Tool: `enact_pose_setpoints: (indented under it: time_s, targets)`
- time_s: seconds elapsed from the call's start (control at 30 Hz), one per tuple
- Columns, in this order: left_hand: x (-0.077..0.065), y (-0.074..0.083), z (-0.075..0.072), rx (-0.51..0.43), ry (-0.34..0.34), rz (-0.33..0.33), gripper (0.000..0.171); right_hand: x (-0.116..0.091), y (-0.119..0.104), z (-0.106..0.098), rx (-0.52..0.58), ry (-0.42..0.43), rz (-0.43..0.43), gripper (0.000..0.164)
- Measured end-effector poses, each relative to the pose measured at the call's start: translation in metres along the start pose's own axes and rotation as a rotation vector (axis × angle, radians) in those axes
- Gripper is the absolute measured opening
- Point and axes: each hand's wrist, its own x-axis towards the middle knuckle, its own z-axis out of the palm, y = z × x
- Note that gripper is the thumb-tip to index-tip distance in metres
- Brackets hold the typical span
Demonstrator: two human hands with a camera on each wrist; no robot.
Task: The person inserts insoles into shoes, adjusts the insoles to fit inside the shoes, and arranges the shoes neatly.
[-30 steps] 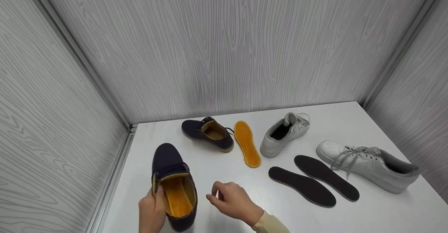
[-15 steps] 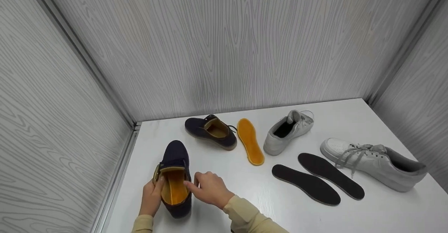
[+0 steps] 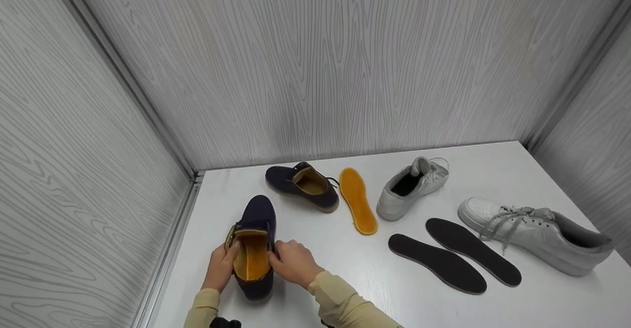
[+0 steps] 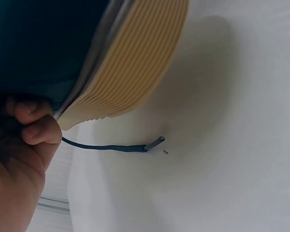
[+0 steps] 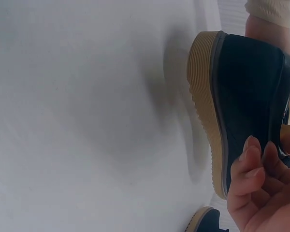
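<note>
A dark navy lace-up shoe (image 3: 258, 210), toe pointing away from me, is held between my hands at the left of the head view. Inside it lies an orange insole (image 3: 257, 260). My left hand (image 3: 221, 266) grips the left side of the opening, thumb inside and fingers outside. On the opposite side, my right hand (image 3: 295, 263) pinches the collar, its thumb over the rim and its fingers against the outer wall (image 5: 246, 92). Seen from the wrists, the ribbed tan sole (image 4: 140, 63) is tilted above the white surface, and a lace end (image 4: 106, 147) dangles near the left fingers.
A matching navy shoe (image 3: 301, 186) stands at the back, beside a loose orange insole (image 3: 358, 200). Two white sneakers (image 3: 413, 189) and two black insoles (image 3: 438, 264) occupy the right side of the white table (image 3: 345, 293). Wood-grain panels (image 3: 315, 71) enclose the back and sides.
My right hand has moved left from beside the shoe onto its right rim. The held shoe has shifted right and away from me, and now stands straighter, with the left hand still gripping it.
</note>
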Motion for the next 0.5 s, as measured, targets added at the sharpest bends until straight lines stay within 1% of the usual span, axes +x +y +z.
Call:
enact_pose_setpoints:
  time_s: [0.07,0.2,0.27,0.3,0.43,0.5]
  targets:
    - [0.002,-0.001,0.000,0.003,-0.009,-0.011,0.040,0.001,0.002,0.002,-0.010,0.000,-0.001,0.025]
    - [0.000,0.015,0.001,-0.004,-0.047,-0.051,0.038,0.003,0.004,0.005,-0.041,0.021,-0.019,0.025]
    - [0.001,0.015,0.001,-0.020,-0.061,-0.063,0.037,0.003,0.005,0.006,-0.056,0.025,-0.023,0.025]
    - [0.001,0.013,0.002,-0.016,-0.068,-0.067,0.037,0.004,0.006,0.006,-0.062,0.024,-0.021,0.025]
    - [0.011,-0.012,0.005,-0.036,-0.061,-0.060,0.041,0.006,0.009,0.008,-0.071,0.003,-0.009,0.023]
    - [0.013,-0.017,0.006,-0.050,-0.059,-0.054,0.044,0.007,0.008,0.009,-0.072,-0.001,-0.009,0.023]
